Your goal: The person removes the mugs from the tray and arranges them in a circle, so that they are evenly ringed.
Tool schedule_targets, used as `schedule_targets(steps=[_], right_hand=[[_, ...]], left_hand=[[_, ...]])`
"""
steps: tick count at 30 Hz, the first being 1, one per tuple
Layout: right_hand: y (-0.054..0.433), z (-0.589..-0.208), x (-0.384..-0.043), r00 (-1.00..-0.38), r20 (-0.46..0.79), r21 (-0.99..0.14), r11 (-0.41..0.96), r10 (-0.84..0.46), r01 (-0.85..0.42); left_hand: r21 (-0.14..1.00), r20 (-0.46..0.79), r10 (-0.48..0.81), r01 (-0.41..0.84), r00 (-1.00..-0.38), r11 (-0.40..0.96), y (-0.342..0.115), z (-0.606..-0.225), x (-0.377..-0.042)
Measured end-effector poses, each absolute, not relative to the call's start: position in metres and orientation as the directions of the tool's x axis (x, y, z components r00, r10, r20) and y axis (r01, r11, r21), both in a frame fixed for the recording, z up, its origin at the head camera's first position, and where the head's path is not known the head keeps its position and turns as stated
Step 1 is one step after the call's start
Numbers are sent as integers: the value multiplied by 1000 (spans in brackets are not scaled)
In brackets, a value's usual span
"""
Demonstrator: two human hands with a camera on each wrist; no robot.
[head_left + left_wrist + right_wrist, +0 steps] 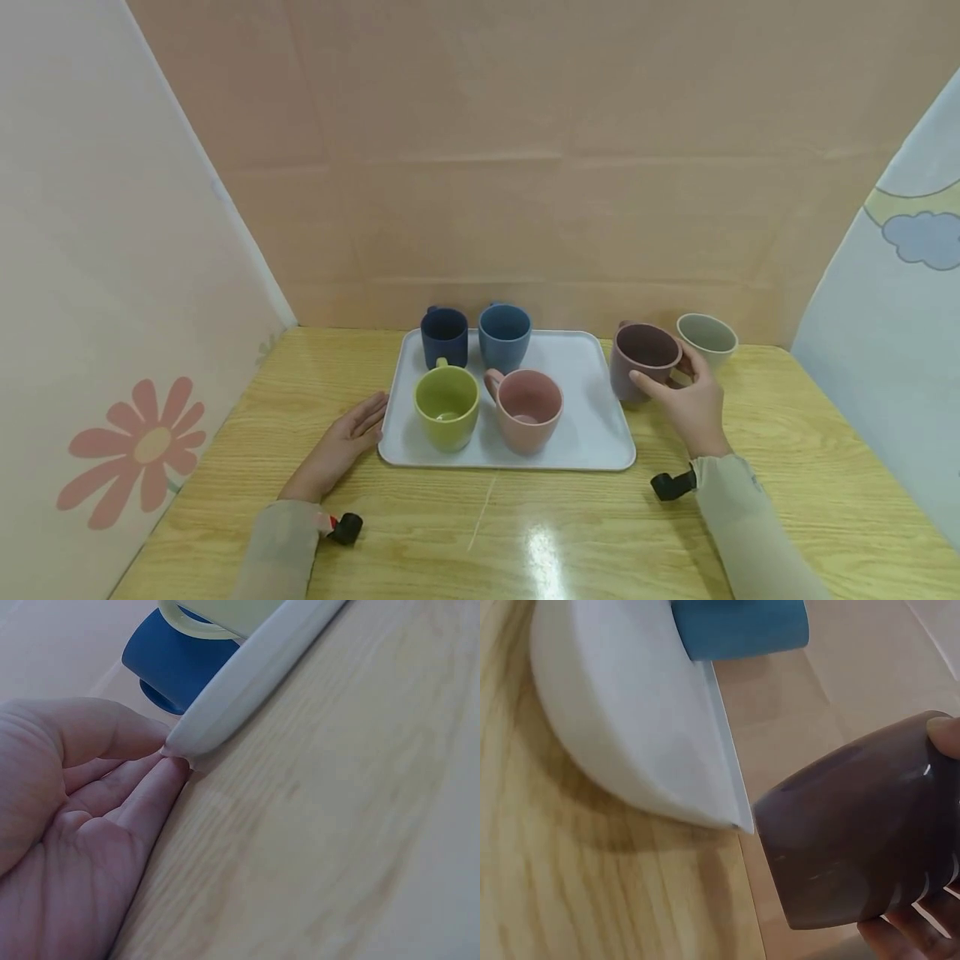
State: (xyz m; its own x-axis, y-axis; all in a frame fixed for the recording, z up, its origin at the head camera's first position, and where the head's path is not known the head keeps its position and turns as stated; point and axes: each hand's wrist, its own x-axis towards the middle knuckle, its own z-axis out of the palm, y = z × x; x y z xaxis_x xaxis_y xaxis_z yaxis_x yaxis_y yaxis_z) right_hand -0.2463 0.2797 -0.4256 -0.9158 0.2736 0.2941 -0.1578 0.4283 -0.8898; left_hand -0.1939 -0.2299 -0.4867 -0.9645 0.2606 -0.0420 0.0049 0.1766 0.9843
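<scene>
My right hand [693, 404] grips a plum-brown mug [862, 832] by its side, thumb near the rim and fingers around the far side. The mug is raised over the right edge of the white tray [585, 433]. At the tray's left edge, my left hand [341, 446] rests with fairly straight fingers; its thumb and fingertips touch the rim in the left wrist view. On the tray stand a navy mug [445, 340], a blue mug [505, 337], a yellow-green mug [446, 408] and a pink mug [528, 408].
A pale grey-green cup [707, 335] stands on the wooden table [420, 533], right of the tray and just behind my right hand. A beige backdrop [525, 208] closes the back, with light panels at both sides.
</scene>
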Motion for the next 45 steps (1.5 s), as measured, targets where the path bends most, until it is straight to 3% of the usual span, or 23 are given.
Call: schedule_targets(steps=[12, 26, 40, 45], right_hand=[[297, -433, -239, -907, 241, -889, 454, 346, -63], [311, -443, -240, -922, 179, -913, 408, 343, -26], [318, -432, -238, -969, 141, -886, 463, 204, -32], [314, -418, -234, -933, 216, -886, 459, 287, -64]], left_hand=[[986, -52, 265, -7, -963, 168, -229, -488, -196], [986, -20, 272, 26, -962, 166, -230, -490, -195], [988, -20, 282, 25, -959, 155, -232, -491, -195], [989, -19, 285, 25, -958, 148, -232, -491, -196]])
